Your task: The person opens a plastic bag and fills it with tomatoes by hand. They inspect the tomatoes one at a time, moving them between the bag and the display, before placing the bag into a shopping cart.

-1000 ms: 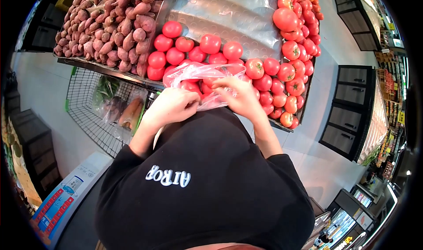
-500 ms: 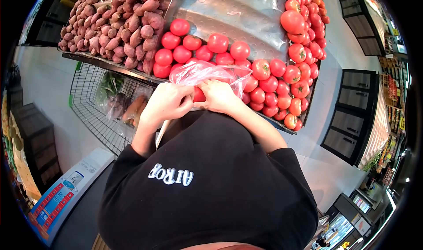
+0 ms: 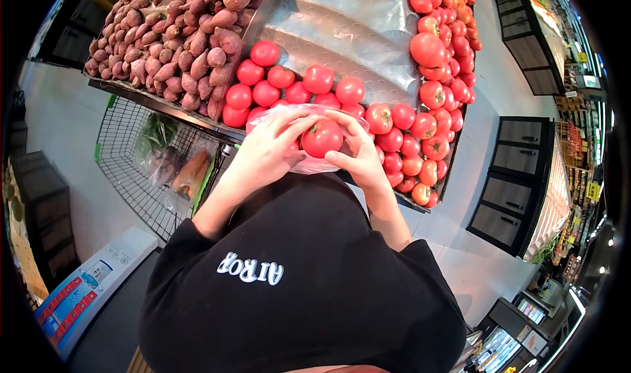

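Observation:
Both hands are close together in front of my body, at the near edge of the tomato display. A red tomato [image 3: 322, 138] with a green stem end faces up between them. My right hand [image 3: 360, 151] curves its thumb and fingers around the tomato's right side. My left hand [image 3: 275, 138] is bent over the left side of a clear plastic bag [image 3: 320, 165], its fingertips reaching the tomato's left edge. Film of the bag shows under and behind the tomato. Whether the tomato lies fully inside the bag is hard to tell.
Loose tomatoes [image 3: 318, 79] surround a bare patch of silver liner [image 3: 335, 18]. Sweet potatoes [image 3: 177, 44] are heaped to the left. Below them stands a wire shopping cart [image 3: 125, 176] holding bagged vegetables [image 3: 190, 172]. Dark cabinets [image 3: 509, 182] stand across the aisle at right.
My hands have gone from bunching the bag's film together to spreading around the bag, and the tomato between them is now exposed. The view has shifted slightly.

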A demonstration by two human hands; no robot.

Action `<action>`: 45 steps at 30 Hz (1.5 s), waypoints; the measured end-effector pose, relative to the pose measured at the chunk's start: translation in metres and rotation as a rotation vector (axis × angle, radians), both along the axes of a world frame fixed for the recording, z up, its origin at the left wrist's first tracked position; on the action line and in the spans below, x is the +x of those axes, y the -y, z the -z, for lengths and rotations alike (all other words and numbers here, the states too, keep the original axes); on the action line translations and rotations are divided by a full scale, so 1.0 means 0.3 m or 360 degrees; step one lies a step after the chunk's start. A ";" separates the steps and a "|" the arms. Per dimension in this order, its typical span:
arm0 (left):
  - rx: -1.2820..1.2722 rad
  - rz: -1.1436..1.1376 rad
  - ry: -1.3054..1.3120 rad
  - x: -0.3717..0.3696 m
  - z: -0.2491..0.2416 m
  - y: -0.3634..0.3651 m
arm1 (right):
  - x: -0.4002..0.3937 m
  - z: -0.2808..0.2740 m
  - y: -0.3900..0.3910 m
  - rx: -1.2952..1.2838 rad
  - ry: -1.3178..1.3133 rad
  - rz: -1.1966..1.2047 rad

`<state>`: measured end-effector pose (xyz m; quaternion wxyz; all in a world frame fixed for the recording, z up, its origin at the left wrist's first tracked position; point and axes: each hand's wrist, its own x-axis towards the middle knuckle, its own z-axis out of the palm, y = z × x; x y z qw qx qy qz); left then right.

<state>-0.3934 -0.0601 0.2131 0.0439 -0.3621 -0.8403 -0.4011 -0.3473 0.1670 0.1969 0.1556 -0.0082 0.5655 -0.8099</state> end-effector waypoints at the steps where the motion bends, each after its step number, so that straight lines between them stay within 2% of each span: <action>1: 0.0047 0.0022 -0.0002 0.001 -0.003 -0.013 | 0.005 -0.003 -0.005 -0.0072 -0.0024 0.0006; 5: 0.0165 0.0065 -0.0070 0.002 -0.020 -0.044 | 0.012 -0.047 -0.006 -0.0357 -0.0002 -0.0060; 8: 0.0227 0.0153 -0.0103 -0.006 -0.020 -0.050 | 0.015 -0.044 -0.015 -0.0315 -0.0129 -0.0084; 11: 0.0230 0.0205 -0.0193 -0.005 -0.037 -0.050 | 0.026 -0.061 -0.013 -0.0171 -0.0017 -0.0031; 14: 0.0469 0.0248 0.0209 0.018 -0.032 -0.052 | 0.031 -0.090 -0.014 0.0287 0.0115 -0.0003; 15: 0.0535 0.0262 0.0310 0.021 -0.019 -0.053 | 0.027 -0.117 -0.002 0.0349 -0.0062 0.0036; 18: 0.0793 0.0280 0.0702 0.038 0.023 -0.057 | 0.034 -0.154 -0.018 0.0929 -0.0526 0.0012; 21: 0.1107 0.0287 0.1182 0.062 0.037 -0.059 | 0.037 -0.177 -0.020 0.1085 -0.0731 0.0013; 22: 0.1093 0.0288 0.1167 0.063 0.037 -0.057 | 0.038 -0.178 -0.025 0.1114 -0.0776 0.0007; 27: 0.0999 0.0266 0.1026 0.064 0.060 -0.040 | 0.035 -0.178 -0.023 0.1101 -0.0875 -0.0084; 30: 0.0885 0.0342 0.1519 0.060 0.068 -0.002 | 0.037 -0.169 -0.001 0.1135 -0.0894 -0.0060; 32: 0.0712 0.0184 0.1282 0.079 0.024 -0.026 | 0.028 -0.181 0.016 0.1139 -0.0971 -0.0073; 33: 0.0725 0.0169 0.1405 0.082 0.023 -0.031 | 0.026 -0.181 0.030 0.1110 -0.1042 -0.0067; 36: 0.0708 0.0283 0.1866 0.083 -0.009 -0.036 | 0.035 -0.081 0.022 0.0659 -0.0669 -0.0167; 38: 0.0683 0.0358 0.2331 0.076 0.008 -0.030 | 0.051 -0.064 0.034 0.0303 -0.0361 -0.0055; 40: 0.0651 0.0472 0.2346 0.072 0.031 -0.037 | 0.057 -0.058 0.044 -0.0022 -0.0136 0.0055; 41: 0.0656 0.0463 0.2368 0.076 0.030 -0.046 | 0.061 -0.067 0.050 0.0085 -0.0127 0.0079; 45: 0.0629 0.0465 0.2384 0.077 0.042 -0.049 | 0.061 -0.064 0.052 0.0088 -0.0127 0.0150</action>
